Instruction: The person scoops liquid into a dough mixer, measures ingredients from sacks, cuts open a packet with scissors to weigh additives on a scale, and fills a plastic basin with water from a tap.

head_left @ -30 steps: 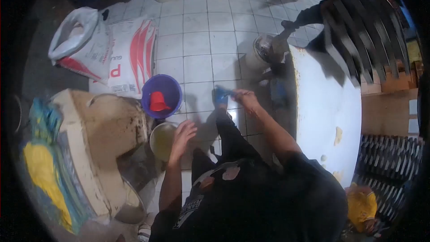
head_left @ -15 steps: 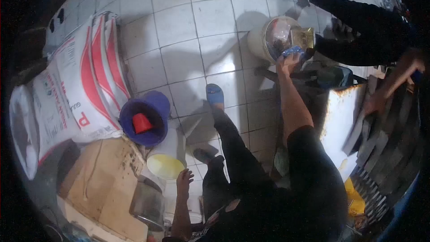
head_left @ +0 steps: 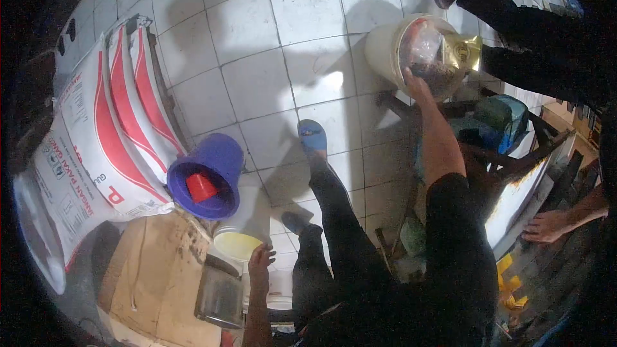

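Note:
My right hand point(head_left: 419, 85) reaches out to a cream bucket point(head_left: 380, 48), right at its near rim. Its fingers are mostly hidden; I cannot tell whether they grip anything. Inside the bucket are a clear plastic bag point(head_left: 425, 45), dark brown matter and a shiny gold packet point(head_left: 463, 53) that sticks out over the far side. My left hand point(head_left: 260, 260) hangs low, holding nothing, its fingers slightly curled and apart. It is next to a white bucket with a yellowish inside point(head_left: 236, 244). Beyond that lies a purple bucket point(head_left: 207, 177) holding a red cup point(head_left: 202, 187).
White sacks with red stripes point(head_left: 116, 128) are stacked at the left, near a cardboard box point(head_left: 144, 270). Another person's dark-clothed leg point(head_left: 533, 74) is at upper right. A person's hand point(head_left: 546, 227) rests by dark slats at right. A dark frame point(head_left: 514, 170) stands below the cream bucket.
The blue crumpled wrapper in my right hand has gone from view, and that hand is now at the bucket's rim. The person's hand at right has moved lower. The view has shifted slightly.

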Available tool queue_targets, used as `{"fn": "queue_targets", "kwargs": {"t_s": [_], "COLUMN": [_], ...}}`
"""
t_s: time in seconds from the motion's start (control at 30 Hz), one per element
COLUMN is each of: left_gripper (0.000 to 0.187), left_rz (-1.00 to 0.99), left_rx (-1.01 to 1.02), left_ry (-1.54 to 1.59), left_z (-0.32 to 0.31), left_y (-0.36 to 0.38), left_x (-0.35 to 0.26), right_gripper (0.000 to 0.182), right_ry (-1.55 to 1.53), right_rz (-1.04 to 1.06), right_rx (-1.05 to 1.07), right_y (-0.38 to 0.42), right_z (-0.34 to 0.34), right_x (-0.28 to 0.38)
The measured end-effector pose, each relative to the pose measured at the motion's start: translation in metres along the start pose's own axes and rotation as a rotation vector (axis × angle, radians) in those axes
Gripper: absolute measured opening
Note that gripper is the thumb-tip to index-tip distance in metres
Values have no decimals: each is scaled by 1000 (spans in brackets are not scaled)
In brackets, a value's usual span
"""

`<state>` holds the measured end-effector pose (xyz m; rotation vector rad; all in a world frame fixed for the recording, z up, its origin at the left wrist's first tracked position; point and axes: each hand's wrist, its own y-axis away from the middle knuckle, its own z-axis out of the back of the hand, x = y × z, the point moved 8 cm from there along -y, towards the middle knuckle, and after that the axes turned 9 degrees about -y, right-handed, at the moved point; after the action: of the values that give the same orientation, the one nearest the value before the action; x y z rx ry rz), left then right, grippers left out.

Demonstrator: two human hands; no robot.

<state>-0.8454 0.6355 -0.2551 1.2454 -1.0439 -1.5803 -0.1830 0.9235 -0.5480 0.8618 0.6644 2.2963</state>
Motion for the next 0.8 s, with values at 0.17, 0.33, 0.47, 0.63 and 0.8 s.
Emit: {"fn": "queue_targets", "kwargs": {"t_s": [0.17,0.33,0.47,0.63,0.8], "left_gripper": [45,34,35,36,32], "left_rz": [126,104,-21,-244,-232], "left_rx": [3,-65,-118,-149,-252], "left_ry": [-46,-73,-32,14,104], "left_z": [13,32,49,82,135], "left_y": [6,34,56,82,73], "left_x": [39,-1,-72,-134,-151], "right_gripper": [73,48,36,37,39], "right_ry": [-84,460,-66,-4,-41], "right_rz": [-196,211,182,406,593], "right_rx": [-1,-146,-177,31,387], "right_y": [-17,68,88,135,164], "right_z": [-27,13,11,10,-17], "right_x": [-35,55,24,152,332]}}
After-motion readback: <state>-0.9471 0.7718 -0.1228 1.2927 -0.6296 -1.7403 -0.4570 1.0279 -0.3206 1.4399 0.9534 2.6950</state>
